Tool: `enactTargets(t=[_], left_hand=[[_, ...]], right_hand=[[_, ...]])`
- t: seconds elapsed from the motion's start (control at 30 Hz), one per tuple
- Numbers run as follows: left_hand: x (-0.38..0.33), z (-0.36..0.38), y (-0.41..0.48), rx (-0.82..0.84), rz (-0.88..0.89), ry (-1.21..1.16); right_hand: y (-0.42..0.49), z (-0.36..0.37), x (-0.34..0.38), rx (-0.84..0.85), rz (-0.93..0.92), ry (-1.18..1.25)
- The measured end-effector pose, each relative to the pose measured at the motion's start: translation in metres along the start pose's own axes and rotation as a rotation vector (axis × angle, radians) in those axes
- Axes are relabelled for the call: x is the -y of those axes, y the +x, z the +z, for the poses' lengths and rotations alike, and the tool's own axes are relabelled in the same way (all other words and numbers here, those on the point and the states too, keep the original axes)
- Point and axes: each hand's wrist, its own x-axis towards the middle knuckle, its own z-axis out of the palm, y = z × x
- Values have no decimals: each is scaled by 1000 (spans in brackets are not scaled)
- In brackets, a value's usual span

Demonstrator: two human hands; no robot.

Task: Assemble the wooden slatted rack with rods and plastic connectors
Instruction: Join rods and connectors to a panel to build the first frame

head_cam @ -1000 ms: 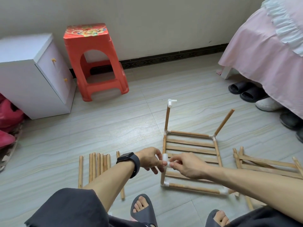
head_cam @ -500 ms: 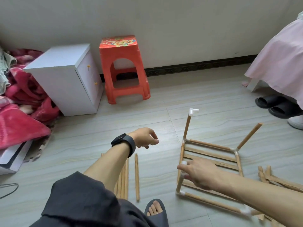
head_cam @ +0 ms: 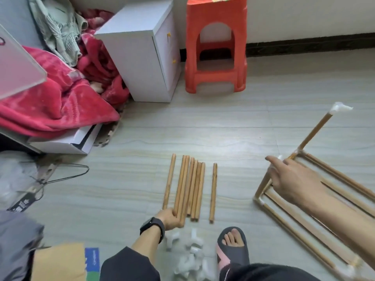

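The left hand (head_cam: 171, 219) is down on the floor (head_cam: 121, 189) at the near end of the loose rods (head_cam: 192, 187), with its fingers curled round a rod or two from the left part of the bundle. How many it has hold of is hard to tell. The rods lie side by side with their long axes running straight away from the person, so the hand has them by the end closest to the body and the far ends point towards the wall.

The right hand (head_cam: 292, 179) is well off to the right on the part-built rack frame (head_cam: 294, 231), fingers stretched out fairly straight over the frame's left rail, resting there rather than clamping it. A post (head_cam: 316, 130) rises at a slant from the far corner, capped by a white connector (head_cam: 338, 109).

What matters for the next move, as I judge it, is that the frame lies to the right of the rods, across the body from the left hand. The rod would have to be lifted by its near end and swung right — towards a socket on the side the right hand is steadying. The spare plastic connectors (head_cam: 188, 254) sit in a heap just behind the left hand, beside the slippered foot (head_cam: 233, 246).
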Motion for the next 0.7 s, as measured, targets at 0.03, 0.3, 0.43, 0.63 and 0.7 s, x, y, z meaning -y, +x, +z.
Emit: enactTargets(t=[0.03,0.3,0.43,0.63,0.7], left_hand=[[9,13,4,-10,-51,-7],[20,83,22,-6,-174,-352],[-1,110,28,-174,-139,-303],[-27,111,31,-180,-56,-179],[-29,100,30,-112,-48,-196]], right_hand=[[1,5,4,-32,31,61],[-1,33,22,-222,171,307],[-7,34,24,-215,185,320],[-5,31,21,-186,187,303],[-6,29,20,-165,183,293]])
